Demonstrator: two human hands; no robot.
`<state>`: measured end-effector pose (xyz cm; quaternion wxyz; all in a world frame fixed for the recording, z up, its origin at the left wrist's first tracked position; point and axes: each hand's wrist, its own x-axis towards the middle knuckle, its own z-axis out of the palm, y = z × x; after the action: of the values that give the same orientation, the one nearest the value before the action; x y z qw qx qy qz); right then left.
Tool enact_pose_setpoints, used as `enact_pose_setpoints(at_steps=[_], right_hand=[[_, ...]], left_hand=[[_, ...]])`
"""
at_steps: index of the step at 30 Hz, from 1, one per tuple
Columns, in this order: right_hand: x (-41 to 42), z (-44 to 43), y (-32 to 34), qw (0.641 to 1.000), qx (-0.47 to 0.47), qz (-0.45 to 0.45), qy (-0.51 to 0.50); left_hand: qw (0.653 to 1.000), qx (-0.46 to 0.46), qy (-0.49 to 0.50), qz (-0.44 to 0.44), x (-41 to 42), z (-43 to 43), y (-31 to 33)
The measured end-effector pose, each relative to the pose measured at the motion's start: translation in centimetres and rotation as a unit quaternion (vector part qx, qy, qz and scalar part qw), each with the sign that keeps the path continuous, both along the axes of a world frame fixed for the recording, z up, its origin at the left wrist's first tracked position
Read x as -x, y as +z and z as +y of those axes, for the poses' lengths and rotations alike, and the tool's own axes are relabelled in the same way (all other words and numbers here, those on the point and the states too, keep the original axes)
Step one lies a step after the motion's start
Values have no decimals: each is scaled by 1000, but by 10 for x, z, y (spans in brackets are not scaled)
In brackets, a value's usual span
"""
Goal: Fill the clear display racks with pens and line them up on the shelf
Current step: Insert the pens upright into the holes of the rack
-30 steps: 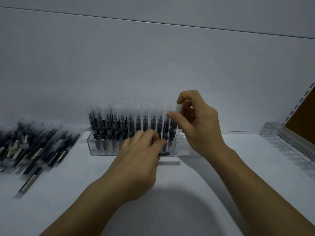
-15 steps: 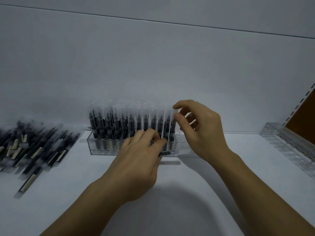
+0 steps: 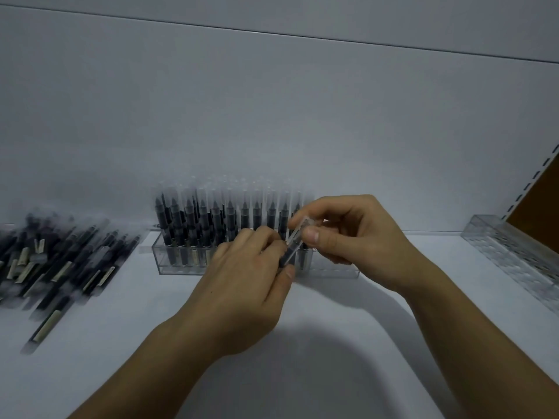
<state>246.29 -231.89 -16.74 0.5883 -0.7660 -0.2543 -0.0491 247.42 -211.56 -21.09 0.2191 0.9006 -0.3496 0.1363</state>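
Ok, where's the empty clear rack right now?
Head view: the empty clear rack sits at far right on the shelf, well right of the pen-filled rack.

I count two clear racks on one shelf (image 3: 348, 373): the middle rack (image 3: 175, 267) and the right rack (image 3: 514, 252). Between my two hands, the left hand (image 3: 242, 285) and the right hand (image 3: 354, 237), there is one pen (image 3: 295, 241), and both hold it. The standing pens (image 3: 217, 216) in the middle rack make several rows, more than ten in front; the exact number I cannot tell. The loose pens (image 3: 60, 261) at the left form one pile, too many to count.
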Motion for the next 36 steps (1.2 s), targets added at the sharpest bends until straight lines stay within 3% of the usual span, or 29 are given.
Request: enact_pose_setpoints(at_steps=[3,10,17,25,36], right_hand=[[-1,1,2,998,-22,-27,-48],[-4,-12,15,965,-205,-20,-161],[-8,-26,15,942,-279,-17,-187],[-11,-27,9,932,-140,-97,-319],[-21,-14,-13,945,-49,-130,-295]], left_hand=[[1000,-25,1,-3,1,1,0],[998,-59,19,-20,1,-2,-5],[997,-62,27,-36,-1,-2,-7],[997,-56,37,-44,-2,-2,-7],[997,-57,34,-42,-2,-1,-9]])
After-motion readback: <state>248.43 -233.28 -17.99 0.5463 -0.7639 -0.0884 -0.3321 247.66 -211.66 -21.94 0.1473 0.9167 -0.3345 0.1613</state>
